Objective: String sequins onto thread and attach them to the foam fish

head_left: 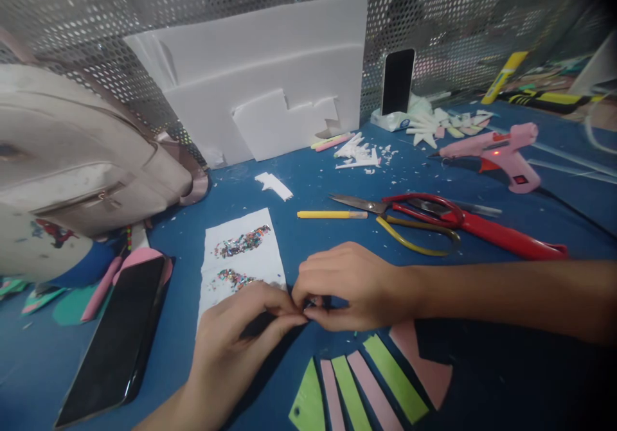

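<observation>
My left hand and my right hand meet over the blue table, fingertips pinched together on a small dark piece that is mostly hidden. Just left of my fingers lies a white paper with two patches of glitter. In front of my hands a fan of green and pink foam strips lies on the table.
Red scissors, yellow-handled scissors and a yellow pen lie behind my hands. A pink glue gun sits at right. A phone lies at left near a beige bag. White foam boards lean on the mesh wall.
</observation>
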`<state>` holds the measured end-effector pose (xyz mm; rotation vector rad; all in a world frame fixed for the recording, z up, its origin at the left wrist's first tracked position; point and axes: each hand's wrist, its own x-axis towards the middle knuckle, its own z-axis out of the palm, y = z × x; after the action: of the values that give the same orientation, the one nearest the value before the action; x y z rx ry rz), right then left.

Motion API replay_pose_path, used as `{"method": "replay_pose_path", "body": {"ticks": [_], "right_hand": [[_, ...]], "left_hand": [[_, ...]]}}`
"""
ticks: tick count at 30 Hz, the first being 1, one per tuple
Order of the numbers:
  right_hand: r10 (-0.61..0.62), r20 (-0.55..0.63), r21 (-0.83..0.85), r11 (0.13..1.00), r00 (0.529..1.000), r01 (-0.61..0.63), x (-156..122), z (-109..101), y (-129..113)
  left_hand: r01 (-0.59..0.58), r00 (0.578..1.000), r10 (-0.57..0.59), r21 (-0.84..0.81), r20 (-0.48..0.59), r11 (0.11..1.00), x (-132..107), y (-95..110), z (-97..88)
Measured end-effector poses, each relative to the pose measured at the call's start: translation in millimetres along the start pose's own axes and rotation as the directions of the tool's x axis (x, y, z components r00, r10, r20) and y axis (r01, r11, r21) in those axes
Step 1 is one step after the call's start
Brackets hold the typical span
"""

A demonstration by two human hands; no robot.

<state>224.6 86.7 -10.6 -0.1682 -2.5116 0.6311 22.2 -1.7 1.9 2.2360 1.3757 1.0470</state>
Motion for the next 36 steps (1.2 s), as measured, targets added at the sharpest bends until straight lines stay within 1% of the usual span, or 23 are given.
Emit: {"method": "replay_pose_path", "body": {"ticks": [4, 7, 10, 13, 16, 18, 23, 26, 31, 33, 34, 36], "right_hand": [[-0.034, -0.035, -0.012, 0.999, 0.999, 0.034, 0.5, -0.5, -0.6], [-0.046, -0.020, -0.034, 0.998, 0.999, 0.046, 0.3, -1.3, -1.8], [-0.058, 0.000, -0.066, 0.996, 0.998, 0.058, 0.1, -1.9, -2.9], [-0.034, 0.011, -0.075, 0.997, 0.999, 0.034, 0.8, -2.7, -3.4], [0.020, 0.013, -0.059, 0.998, 1.000, -0.019, 1.3, -3.2, -3.5], [0.048, 0.011, -0.043, 0.998, 0.999, -0.048, 1.4, -3.0, -3.5], [0.067, 0.020, -0.025, 0.997, 0.998, -0.067, 1.2, -1.8, -3.5], [0.057, 0.035, -0.037, 0.998, 0.998, -0.056, 1.5, -1.5, -2.6], [-0.012, 0.051, -0.032, 0.999, 0.999, 0.013, 0.6, 0.6, 0.9], [-0.036, 0.057, -0.026, 0.999, 0.998, 0.037, 0.1, 1.3, 2.1], [-0.039, 0.057, -0.021, 0.999, 0.998, 0.040, -0.1, 1.3, 2.5], [-0.016, 0.061, -0.004, 1.000, 0.998, 0.017, 0.2, 0.0, 2.7]], "left_hand": [[0.018, 1.000, -0.018, -0.044, -0.003, 0.999, 2.9, 3.4, 0.4], [0.015, 1.000, -0.015, -0.050, -0.006, 0.999, 3.4, 6.0, 0.5], [0.009, 1.000, -0.008, -0.048, 0.014, 0.999, 2.7, 5.9, 0.9], [0.011, 0.999, -0.008, -0.066, 0.037, 0.998, 2.3, 4.1, 1.7], [0.019, 0.999, -0.014, -0.093, 0.050, 0.995, 2.2, 2.9, 2.2], [-0.012, 0.998, 0.020, -0.111, 0.067, 0.994, 2.1, 2.7, 2.1], [-0.173, 0.973, 0.192, -0.149, 0.130, 0.974, 1.2, 1.9, 1.4], [-0.202, 0.961, 0.227, -0.158, 0.157, 0.966, -0.1, -0.2, 0.9], [-0.188, 0.970, 0.204, -0.121, 0.136, 0.975, -0.6, 0.0, 0.5], [-0.165, 0.976, 0.180, -0.123, 0.122, 0.979, 0.1, 1.7, 0.6], [-0.135, 0.982, 0.150, -0.128, 0.115, 0.983, 0.6, 2.3, 0.5], [-0.035, 0.995, 0.048, -0.147, 0.087, 0.989, 1.4, 1.3, -0.6]]}}
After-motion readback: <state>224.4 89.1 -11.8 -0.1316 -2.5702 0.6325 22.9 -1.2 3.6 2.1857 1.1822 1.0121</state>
